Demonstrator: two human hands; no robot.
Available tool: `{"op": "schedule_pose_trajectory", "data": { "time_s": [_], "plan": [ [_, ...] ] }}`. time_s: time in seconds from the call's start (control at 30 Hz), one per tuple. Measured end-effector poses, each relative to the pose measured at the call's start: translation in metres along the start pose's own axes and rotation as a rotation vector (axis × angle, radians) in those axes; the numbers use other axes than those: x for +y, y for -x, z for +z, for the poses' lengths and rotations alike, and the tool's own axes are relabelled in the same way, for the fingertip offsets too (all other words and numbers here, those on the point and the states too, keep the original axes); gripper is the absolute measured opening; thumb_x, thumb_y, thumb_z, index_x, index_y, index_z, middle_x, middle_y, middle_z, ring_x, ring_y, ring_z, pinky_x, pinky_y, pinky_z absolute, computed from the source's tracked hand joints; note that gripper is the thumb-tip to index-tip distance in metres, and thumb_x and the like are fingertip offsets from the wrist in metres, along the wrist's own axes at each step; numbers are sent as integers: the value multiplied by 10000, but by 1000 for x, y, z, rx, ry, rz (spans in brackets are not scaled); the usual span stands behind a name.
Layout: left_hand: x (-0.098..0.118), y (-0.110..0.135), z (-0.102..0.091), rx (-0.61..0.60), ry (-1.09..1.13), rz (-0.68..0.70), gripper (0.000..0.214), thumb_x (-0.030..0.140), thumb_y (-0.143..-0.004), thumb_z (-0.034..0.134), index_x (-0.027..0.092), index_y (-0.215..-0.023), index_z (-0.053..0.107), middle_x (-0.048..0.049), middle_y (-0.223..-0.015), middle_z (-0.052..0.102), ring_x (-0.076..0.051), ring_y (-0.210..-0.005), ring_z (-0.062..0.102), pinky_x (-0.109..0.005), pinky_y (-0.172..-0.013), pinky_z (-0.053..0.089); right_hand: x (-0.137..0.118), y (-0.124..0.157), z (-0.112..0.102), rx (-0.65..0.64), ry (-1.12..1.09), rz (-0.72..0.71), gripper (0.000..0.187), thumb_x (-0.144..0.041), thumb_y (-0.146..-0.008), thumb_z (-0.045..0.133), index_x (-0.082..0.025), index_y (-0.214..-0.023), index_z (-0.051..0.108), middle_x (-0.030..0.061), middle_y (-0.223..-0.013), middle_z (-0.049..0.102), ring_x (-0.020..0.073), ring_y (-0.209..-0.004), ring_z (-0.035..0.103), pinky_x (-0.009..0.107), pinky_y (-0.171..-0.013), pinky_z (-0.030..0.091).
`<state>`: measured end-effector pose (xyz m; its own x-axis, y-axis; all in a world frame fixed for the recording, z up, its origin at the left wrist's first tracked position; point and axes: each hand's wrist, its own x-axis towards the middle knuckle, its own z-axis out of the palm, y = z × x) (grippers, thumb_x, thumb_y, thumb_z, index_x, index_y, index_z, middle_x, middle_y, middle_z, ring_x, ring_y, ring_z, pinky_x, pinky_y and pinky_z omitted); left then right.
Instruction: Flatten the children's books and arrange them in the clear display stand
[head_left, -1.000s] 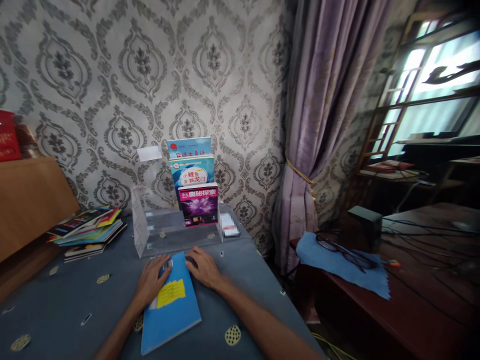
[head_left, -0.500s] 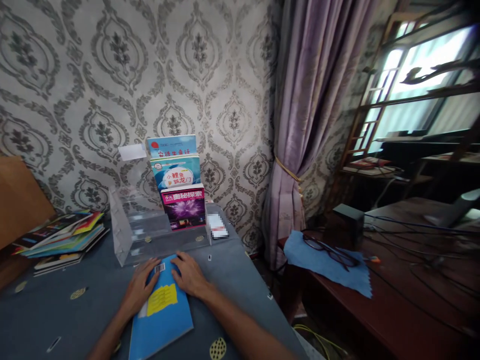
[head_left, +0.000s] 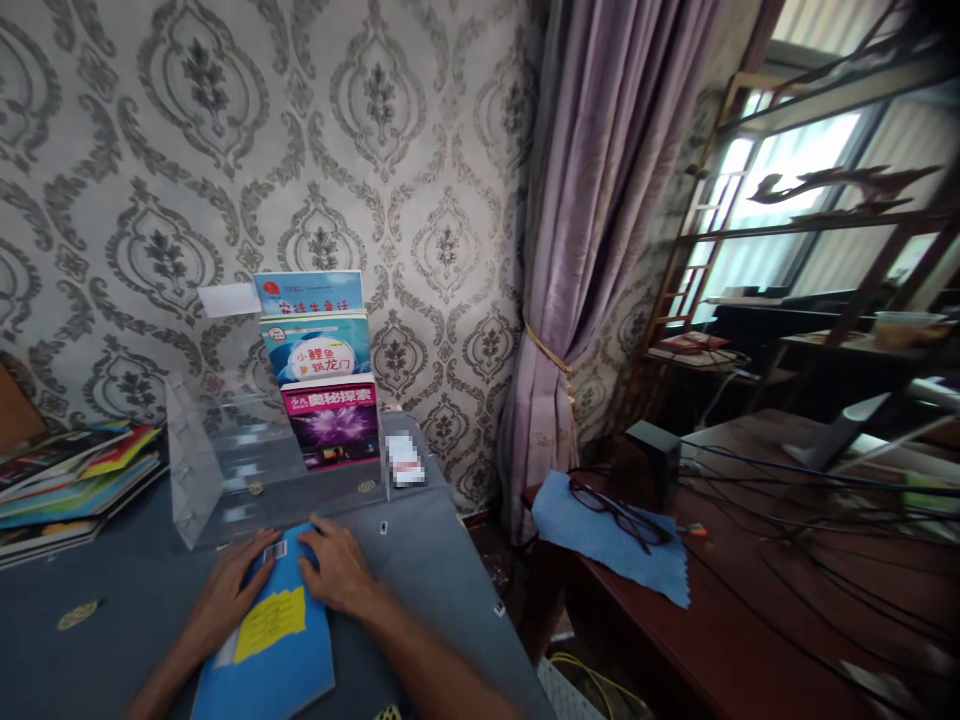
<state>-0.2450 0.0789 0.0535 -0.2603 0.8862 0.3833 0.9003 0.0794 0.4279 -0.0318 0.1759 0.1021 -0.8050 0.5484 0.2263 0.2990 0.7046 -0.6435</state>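
A blue book (head_left: pixel 289 665) lies on the cloth-covered table with a yellow patch and a barcode on its upper cover. My left hand (head_left: pixel 236 585) grips its left edge near the far end, the thumb on the cover. On the opposite edge, my right hand (head_left: pixel 339 572) holds the book with bent fingers, thumb also on the cover. Just beyond both hands stands a clear stepped display rack (head_left: pixel 196 465). Its right side carries a purple-and-pink book (head_left: pixel 337 425), a teal book (head_left: pixel 321 352) and a light-blue book (head_left: pixel 311 292), one behind another.
Loose books (head_left: pixel 82 485) lie piled at the left. A small blurred white item (head_left: pixel 405 460) sits right of the rack. Across a gap, a dark red desk (head_left: pixel 600 605) bears glasses (head_left: pixel 622 512) on a blue cloth (head_left: pixel 555 515), and cables. A purple curtain (head_left: pixel 592 200) hangs behind.
The camera has turned somewhat right, so everything sits further left in view. Both hands remain on the blue book, with little visible movement relative to the rack.
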Motion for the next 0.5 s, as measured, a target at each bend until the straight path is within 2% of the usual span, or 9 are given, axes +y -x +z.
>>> {"op": "schedule_pose_trajectory", "data": {
  "time_s": [0.13, 0.33, 0.5],
  "plan": [
    [10, -5, 2, 2, 4, -5, 506, 560, -894, 419, 267, -1216, 677, -55, -1288, 679, -287, -1218, 608, -466, -1060, 471, 4, -3, 3, 5, 2, 12, 391, -274, -902, 577, -206, -1286, 617, 126, -1491, 481, 294, -1374, 452, 496, -1155, 330],
    [30, -16, 3, -32, 16, 23, 448, 437, -911, 417, 234, -1228, 659, -72, -1250, 690, -258, -1181, 609, -449, -1062, 452, 15, -9, 10, 84, 47, -8, 350, -250, -898, 590, -207, -1242, 642, 130, -1459, 512, 279, -1358, 464, 479, -1149, 331],
    [33, -15, 9, 7, 29, 33, 409, 374, -926, 416, 223, -1222, 655, -82, -1239, 682, -255, -1177, 592, -463, -1072, 426, 17, -8, 9, 97, 74, -26, 341, -243, -921, 555, -199, -1248, 643, 141, -1452, 521, 275, -1361, 463, 471, -1144, 346]
  ]
}}
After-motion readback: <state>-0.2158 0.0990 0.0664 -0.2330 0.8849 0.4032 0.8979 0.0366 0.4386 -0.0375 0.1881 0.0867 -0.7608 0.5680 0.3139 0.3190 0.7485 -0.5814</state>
